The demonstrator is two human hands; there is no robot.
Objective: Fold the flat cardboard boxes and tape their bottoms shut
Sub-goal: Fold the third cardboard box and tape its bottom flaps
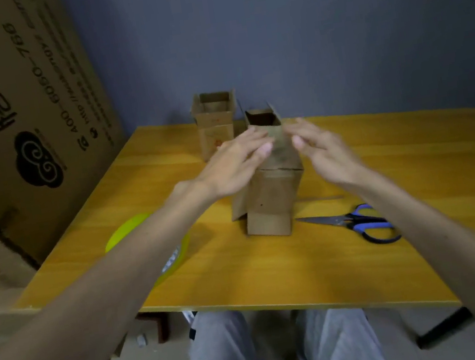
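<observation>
Cardboard box (271, 202) upright, table (275, 267) centre. Your left hand (236, 161) and right hand (321, 148) flank its top, fingers straight, gripping nothing, likely squaring walls. Tape (132, 230) 8 o'clock, scissors (358, 223) 4, kept handy.

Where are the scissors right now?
In the head view, the scissors lie on the yellow table, just right of the near box, blades pointing left.

Single head-worn wide-angle view, forward and down, close over the yellow table (244, 272).
</observation>
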